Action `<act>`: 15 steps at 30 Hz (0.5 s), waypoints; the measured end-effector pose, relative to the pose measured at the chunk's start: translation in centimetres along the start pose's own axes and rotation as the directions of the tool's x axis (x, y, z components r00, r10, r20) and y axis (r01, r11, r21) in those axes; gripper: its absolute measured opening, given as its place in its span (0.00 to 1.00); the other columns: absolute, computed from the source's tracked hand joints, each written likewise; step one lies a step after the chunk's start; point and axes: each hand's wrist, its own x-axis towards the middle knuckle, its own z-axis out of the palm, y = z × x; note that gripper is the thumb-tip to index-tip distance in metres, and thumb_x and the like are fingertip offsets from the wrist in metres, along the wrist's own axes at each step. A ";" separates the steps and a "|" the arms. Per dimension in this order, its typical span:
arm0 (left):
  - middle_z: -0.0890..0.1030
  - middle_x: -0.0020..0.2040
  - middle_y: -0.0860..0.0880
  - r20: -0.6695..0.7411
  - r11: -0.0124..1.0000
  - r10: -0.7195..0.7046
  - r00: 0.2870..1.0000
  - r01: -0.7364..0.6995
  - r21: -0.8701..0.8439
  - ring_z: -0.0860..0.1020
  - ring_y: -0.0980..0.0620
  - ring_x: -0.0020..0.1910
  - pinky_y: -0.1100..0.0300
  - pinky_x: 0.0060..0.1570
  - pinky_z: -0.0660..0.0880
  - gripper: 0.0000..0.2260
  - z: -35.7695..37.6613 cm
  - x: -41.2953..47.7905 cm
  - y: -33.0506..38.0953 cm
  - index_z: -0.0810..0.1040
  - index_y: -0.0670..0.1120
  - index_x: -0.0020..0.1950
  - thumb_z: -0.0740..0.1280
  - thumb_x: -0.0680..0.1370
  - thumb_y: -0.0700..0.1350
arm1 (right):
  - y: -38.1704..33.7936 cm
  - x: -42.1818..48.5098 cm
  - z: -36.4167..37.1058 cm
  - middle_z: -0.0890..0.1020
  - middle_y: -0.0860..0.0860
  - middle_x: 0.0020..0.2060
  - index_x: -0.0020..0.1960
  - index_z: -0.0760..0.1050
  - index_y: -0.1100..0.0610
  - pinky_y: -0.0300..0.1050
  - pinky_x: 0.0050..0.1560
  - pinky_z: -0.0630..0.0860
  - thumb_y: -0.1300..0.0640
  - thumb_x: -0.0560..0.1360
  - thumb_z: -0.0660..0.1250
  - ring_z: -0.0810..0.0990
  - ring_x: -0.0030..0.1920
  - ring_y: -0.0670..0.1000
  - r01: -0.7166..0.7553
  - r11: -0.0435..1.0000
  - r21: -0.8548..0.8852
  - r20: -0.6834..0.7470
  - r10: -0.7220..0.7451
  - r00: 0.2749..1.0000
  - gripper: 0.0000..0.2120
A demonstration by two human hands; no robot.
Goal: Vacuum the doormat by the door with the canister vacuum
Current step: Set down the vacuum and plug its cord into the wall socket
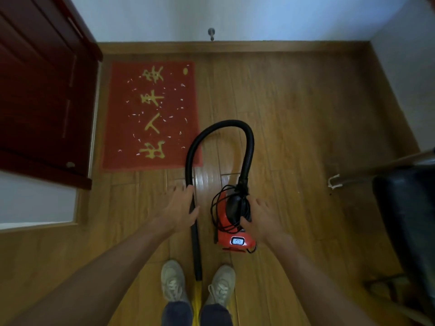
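The red doormat (117, 137) with gold characters lies on the wood floor beside the door, scattered with small white bits. Just right of its near corner stands the red canister vacuum (235, 242), with a black cord wound round its top. Its black hose (223, 123) arcs up from the canister, crosses the mat's near right corner and comes down to my left hand (180, 205), which grips it. Below that hand the black wand (197, 260) runs down between my shoes. My right hand (260, 218) grips the canister's black top handle (234, 208), thumb on the near side.
A dark red door (42, 90) stands open at the left, next to the mat. A metal door stop (211, 34) sticks out of the far wall. At the right are a black seat (404, 220) and a leaning pole (376, 168). The floor is wood planks.
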 end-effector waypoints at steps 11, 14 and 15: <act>0.75 0.60 0.45 -0.124 0.995 0.038 0.992 -0.025 0.101 0.74 0.47 0.57 0.52 0.52 0.75 0.22 -7.5 -10.4 5.4 0.70 0.47 0.66 0.63 0.77 0.57 | -3.6 -10.7 -7.7 0.71 0.55 0.67 0.76 0.58 0.54 0.50 0.63 0.72 0.50 0.79 0.63 0.70 0.67 0.57 0.127 0.982 -0.142 -0.055 -0.135 0.989 0.29; 0.75 0.60 0.44 -0.161 0.994 0.084 0.983 -0.071 0.084 0.74 0.46 0.57 0.55 0.49 0.74 0.21 -9.1 -13.5 6.4 0.71 0.45 0.65 0.65 0.78 0.55 | -4.4 -14.1 -8.9 0.70 0.55 0.69 0.77 0.57 0.55 0.50 0.65 0.71 0.49 0.79 0.62 0.68 0.69 0.57 0.151 0.973 -0.176 -0.067 -0.164 0.984 0.30; 0.76 0.59 0.43 -0.165 0.994 0.097 0.981 -0.089 0.059 0.74 0.46 0.57 0.55 0.50 0.73 0.20 -9.7 -14.6 6.5 0.72 0.44 0.65 0.66 0.77 0.53 | -4.7 -15.3 -9.2 0.70 0.55 0.69 0.77 0.57 0.56 0.50 0.66 0.71 0.49 0.79 0.62 0.68 0.69 0.57 0.153 0.972 -0.179 -0.074 -0.168 0.983 0.31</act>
